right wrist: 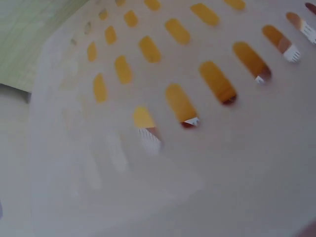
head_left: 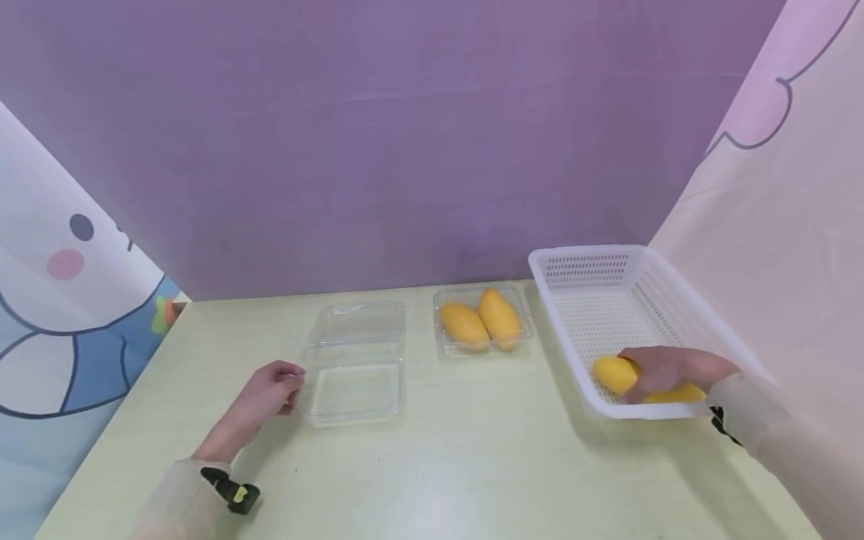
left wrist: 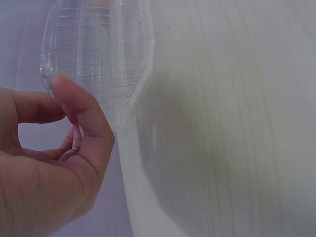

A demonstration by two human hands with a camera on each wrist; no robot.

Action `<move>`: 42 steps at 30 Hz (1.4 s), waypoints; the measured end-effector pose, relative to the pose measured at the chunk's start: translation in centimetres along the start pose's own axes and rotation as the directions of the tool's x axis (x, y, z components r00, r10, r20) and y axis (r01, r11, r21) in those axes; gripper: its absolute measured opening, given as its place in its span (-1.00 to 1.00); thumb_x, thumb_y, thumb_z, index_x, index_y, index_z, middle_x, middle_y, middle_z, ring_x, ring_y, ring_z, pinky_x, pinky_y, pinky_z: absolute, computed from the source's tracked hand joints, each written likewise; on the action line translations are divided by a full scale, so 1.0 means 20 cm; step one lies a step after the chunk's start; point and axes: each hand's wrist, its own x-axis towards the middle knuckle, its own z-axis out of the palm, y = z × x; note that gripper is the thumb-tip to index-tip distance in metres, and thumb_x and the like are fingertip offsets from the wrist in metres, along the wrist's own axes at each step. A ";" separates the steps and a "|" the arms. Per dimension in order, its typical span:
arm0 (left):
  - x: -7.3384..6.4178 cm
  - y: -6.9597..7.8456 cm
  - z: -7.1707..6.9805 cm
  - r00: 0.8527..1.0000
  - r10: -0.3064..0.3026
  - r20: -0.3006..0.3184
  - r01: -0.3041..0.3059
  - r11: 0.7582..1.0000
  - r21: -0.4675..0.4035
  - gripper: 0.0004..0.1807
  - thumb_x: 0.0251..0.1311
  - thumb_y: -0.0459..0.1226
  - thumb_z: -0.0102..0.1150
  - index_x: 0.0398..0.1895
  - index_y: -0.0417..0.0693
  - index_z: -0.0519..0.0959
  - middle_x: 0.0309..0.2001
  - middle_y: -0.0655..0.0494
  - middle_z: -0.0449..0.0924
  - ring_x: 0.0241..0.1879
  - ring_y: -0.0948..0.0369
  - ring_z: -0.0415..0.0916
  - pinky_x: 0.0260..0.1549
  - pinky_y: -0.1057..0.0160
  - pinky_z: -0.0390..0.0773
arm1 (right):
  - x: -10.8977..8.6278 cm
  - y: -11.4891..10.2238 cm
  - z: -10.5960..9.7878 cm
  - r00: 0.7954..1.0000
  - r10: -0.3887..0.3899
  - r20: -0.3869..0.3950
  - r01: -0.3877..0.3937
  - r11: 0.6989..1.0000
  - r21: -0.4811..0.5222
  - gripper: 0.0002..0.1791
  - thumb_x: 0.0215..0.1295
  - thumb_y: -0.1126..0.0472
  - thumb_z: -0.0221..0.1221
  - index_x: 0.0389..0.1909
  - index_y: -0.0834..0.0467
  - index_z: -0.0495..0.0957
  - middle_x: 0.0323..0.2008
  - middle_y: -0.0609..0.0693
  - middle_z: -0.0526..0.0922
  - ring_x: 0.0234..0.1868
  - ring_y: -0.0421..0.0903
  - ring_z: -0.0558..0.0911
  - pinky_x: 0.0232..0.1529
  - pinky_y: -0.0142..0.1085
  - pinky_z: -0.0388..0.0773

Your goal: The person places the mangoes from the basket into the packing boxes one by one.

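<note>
In the head view, an open clear plastic clamshell box point(head_left: 356, 391) lies on the table, lid folded back. My left hand point(head_left: 270, 390) pinches its left edge between thumb and forefinger; the left wrist view shows the fingertips point(left wrist: 63, 88) right at the box's rim. Over on the right, my right hand point(head_left: 664, 367) reaches into a white plastic basket point(head_left: 563, 330) and grips a yellow mango point(head_left: 613, 373). More yellow fruit point(head_left: 682, 394) shows beneath that hand. The right wrist view is filled by the slotted basket wall point(right wrist: 237, 148), yellow showing through the slots; the hand is mostly hidden there.
A second clear box point(head_left: 444, 346) between the first box and the basket holds two mangoes point(head_left: 464, 324), side by side. A purple backdrop point(head_left: 418, 150) rises behind the pale table point(head_left: 459, 465). Printed cloth walls point(head_left: 796, 247) stand at both sides.
</note>
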 end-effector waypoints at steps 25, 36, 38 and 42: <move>-0.03 0.05 0.08 1.000 -0.007 0.009 0.008 1.000 -0.021 -0.63 0.49 -0.33 -0.03 0.20 -0.44 0.31 -0.35 -0.08 0.49 -0.41 0.13 0.47 -0.39 0.20 0.58 | -0.02 -0.05 -0.08 0.985 -0.060 -0.159 0.078 0.991 0.111 -0.19 0.35 -0.21 0.21 0.34 0.32 0.28 -0.19 0.00 0.54 -0.19 -0.03 0.49 -0.17 -0.11 0.38; -0.04 0.04 0.08 1.000 -0.003 0.017 0.004 1.000 -0.027 -0.60 0.50 -0.31 -0.02 0.22 -0.45 0.30 -0.36 -0.08 0.50 -0.41 0.12 0.49 -0.39 0.19 0.58 | -0.06 -0.12 -0.12 0.977 -0.055 -0.206 0.107 0.963 0.249 -0.22 0.43 -0.20 0.11 0.36 0.30 0.18 -0.29 0.06 0.50 -0.31 -0.02 0.51 -0.28 -0.17 0.42; -0.03 0.03 0.08 1.000 -0.005 0.016 0.005 0.999 -0.033 -0.61 0.49 -0.32 -0.02 0.21 -0.45 0.31 -0.35 -0.09 0.50 -0.41 0.11 0.49 -0.38 0.19 0.58 | -0.07 -0.13 -0.12 0.972 -0.059 -0.228 0.119 0.960 0.255 -0.22 0.45 -0.20 0.10 0.37 0.30 0.17 -0.28 0.06 0.51 -0.30 -0.02 0.52 -0.28 -0.17 0.44; -0.02 0.02 0.09 1.000 -0.013 0.015 0.014 0.999 -0.045 -0.63 0.48 -0.33 -0.02 0.20 -0.42 0.32 -0.34 -0.10 0.50 -0.41 0.10 0.50 -0.37 0.19 0.59 | -0.08 -0.15 -0.14 0.962 -0.067 -0.264 0.139 0.954 0.264 -0.22 0.46 -0.20 0.07 0.39 0.30 0.14 -0.24 0.08 0.52 -0.28 -0.01 0.54 -0.30 -0.16 0.47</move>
